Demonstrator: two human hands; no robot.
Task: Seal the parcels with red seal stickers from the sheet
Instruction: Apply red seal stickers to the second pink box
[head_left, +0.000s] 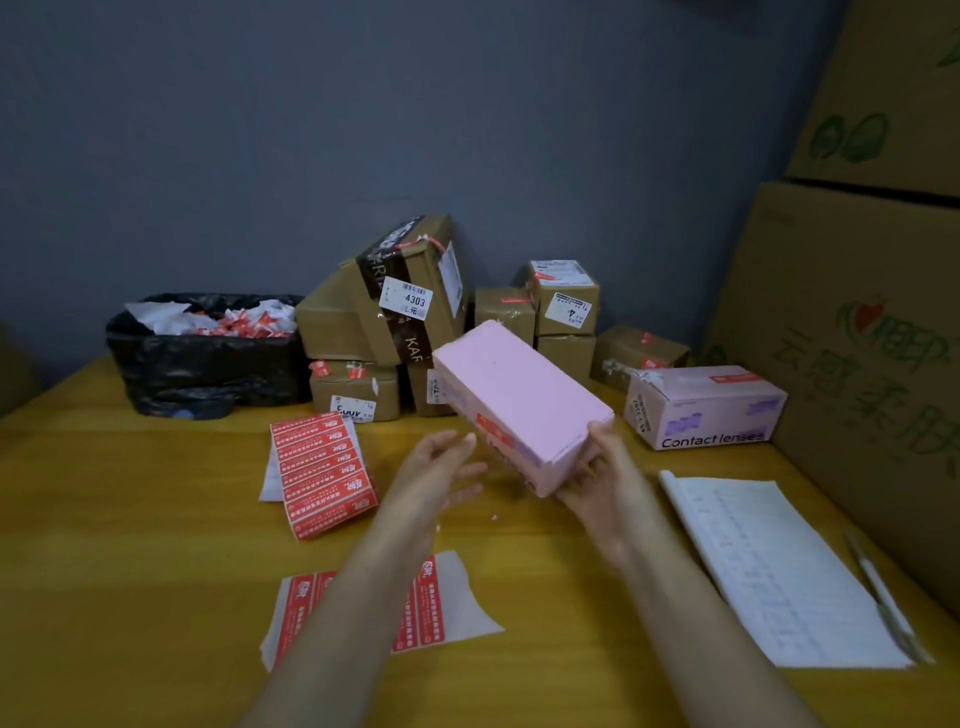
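Nearest the camera is a half-used sticker sheet (434, 605), lying flat on the yellow table (130, 519) with the left forearm crossing over it. A few red seals are on it, and the rest is bare backing paper.

Further in, the right hand (608, 480) grips the pink parcel (519, 400) by its near end, thumb on the top corner and fingers curled underneath. It's held up off the table, tilted, with its far end higher. A red seal sticker (493, 430) sits on its left side face.

The left hand (441, 467) is spread with relaxed fingers, holding nothing, right beside the parcel's left side. Can't tell if the fingertips actually touch it.

Left of the hands is a stack of full red sticker sheets (324, 467). A black bin bag (208, 358) at far left is stuffed with paper scraps. A pile of brown parcels (410, 312) sits against the far wall. A second pink box (706, 410) marked "Contact lenses" is to the right, and a lined paper pad (779, 566) with a pen (883, 597) lies beside the big cartons (857, 312).
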